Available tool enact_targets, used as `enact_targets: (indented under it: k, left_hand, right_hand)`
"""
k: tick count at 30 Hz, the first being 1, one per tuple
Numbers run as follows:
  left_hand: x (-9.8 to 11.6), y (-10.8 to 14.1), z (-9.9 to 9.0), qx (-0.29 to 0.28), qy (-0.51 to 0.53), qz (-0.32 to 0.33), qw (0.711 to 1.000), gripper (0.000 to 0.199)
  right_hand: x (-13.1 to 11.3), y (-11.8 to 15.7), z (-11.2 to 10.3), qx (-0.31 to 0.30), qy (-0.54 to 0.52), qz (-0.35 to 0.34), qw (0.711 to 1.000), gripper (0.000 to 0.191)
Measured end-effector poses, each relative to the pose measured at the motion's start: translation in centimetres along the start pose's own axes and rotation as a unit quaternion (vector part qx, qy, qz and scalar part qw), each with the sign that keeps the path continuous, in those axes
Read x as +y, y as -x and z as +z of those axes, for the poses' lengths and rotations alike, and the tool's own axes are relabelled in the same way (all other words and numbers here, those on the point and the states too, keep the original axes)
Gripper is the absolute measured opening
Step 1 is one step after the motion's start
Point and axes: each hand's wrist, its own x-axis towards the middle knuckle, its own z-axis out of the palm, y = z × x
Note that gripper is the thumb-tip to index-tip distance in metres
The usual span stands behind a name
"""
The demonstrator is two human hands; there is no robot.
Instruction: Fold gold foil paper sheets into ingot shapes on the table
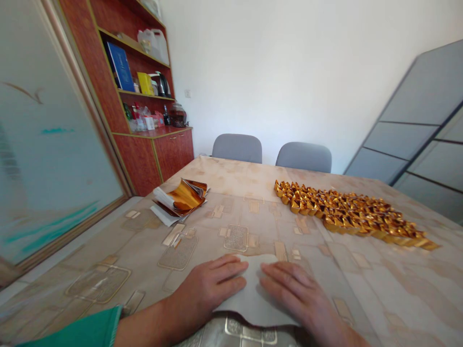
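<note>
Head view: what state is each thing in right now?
Left hand: open, on the sheet's left side
Right hand: open, on its right side
Pale sheet: unfolded, near edge wavy
Gold sheets: loosely stacked, curled
Gold pieces: folded, closely grouped
Lower cabinet doors: shut
Gray chairs: beyond the table's far edge

Our left hand (217, 284) and right hand (294, 289) lie palms down, a small gap between their fingertips, forearms trailing outward behind each wrist.

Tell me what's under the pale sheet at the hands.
Patterned tablecloth shows at the near edge of the pale sheet; anything beneath its middle, between left hand and right hand, is covered.
</note>
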Motion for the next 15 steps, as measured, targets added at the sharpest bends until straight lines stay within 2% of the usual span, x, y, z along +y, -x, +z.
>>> enact_targets:
  k: [1,3,6,10,13,15]
  left_hand:
    - [-0.1,0.0,0.1,0.006,0.008,0.001,1.0,0.025]
    - [-0.1,0.0,0.2,0.007,0.014,0.004,1.0,0.025]
    - [-0.2,0.2,0.5,-0.018,0.011,0.008,1.0,0.02]
    - [-0.2,0.6,0.6,-0.065,0.048,-0.005,0.997,0.017]
    - [-0.1,0.8,0.6,-0.095,0.072,-0.033,0.992,0.019]
    - [0.0,0.8,0.7,-0.095,0.076,-0.056,0.991,0.014]
  right_hand:
    - [0.4,0.1,0.0,0.021,0.018,0.056,0.998,0.027]
    - [1.2,0.3,-0.2,0.055,0.03,0.108,0.992,0.023]
    - [2.2,0.6,-0.5,0.054,0.045,0.06,0.996,0.026]
    - [2.5,1.1,-0.3,-0.031,0.017,0.037,0.999,0.029]
    - [2.0,1.1,-0.4,-0.097,-0.022,0.07,0.993,0.019]
    - [1.5,0.8,-0.7,-0.139,-0.047,0.091,0.985,0.021]
